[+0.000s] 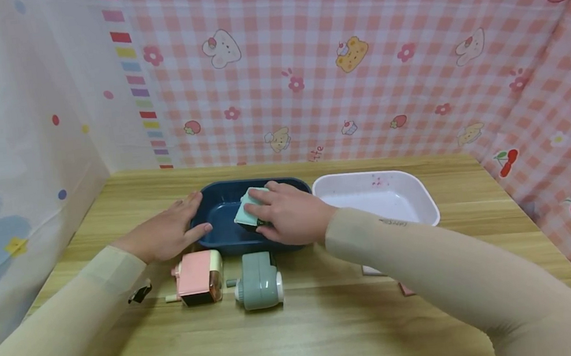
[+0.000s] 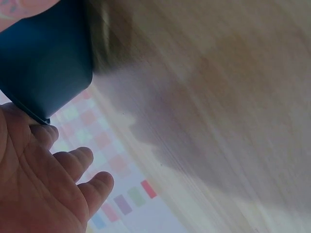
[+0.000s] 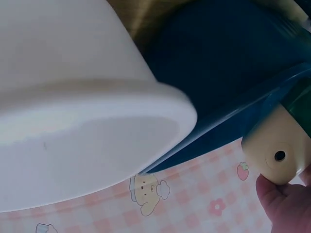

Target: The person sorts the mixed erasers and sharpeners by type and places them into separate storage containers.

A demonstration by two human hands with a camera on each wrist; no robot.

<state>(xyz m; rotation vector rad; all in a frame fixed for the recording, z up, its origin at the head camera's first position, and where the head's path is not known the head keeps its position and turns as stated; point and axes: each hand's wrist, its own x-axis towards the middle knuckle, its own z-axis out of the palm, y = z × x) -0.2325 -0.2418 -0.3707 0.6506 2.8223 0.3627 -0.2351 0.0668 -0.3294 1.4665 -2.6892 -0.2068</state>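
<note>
Nearest on tabletop (image 1: 323,336), green-grey sharpener (image 1: 259,282) sits just beside pink sharpener (image 1: 195,274); small pink piece (image 1: 407,289), mostly hidden by right sleeve (image 1: 375,238). Just beyond, left hand (image 1: 166,234) lies spread, fingers nearly straight, thumb apart, touching left end of navy basin (image 1: 217,223). Right hand (image 1: 294,215) grips tilted mint sharpener (image 1: 247,208) within navy basin's outline; contact with bottom, cannot tell. White basin (image 1: 403,206) stands right of navy basin. Farthest back, pink checked cloth (image 1: 317,82) hangs.

Wood-grain table (image 1: 323,336): blue tray (image 1: 219,222), white tray (image 1: 393,207), pink sharpener (image 1: 194,273), green sharpener (image 1: 259,282); pale piece (image 1: 372,271), pink piece (image 1: 407,289), partly hidden, perhaps flat.
</note>
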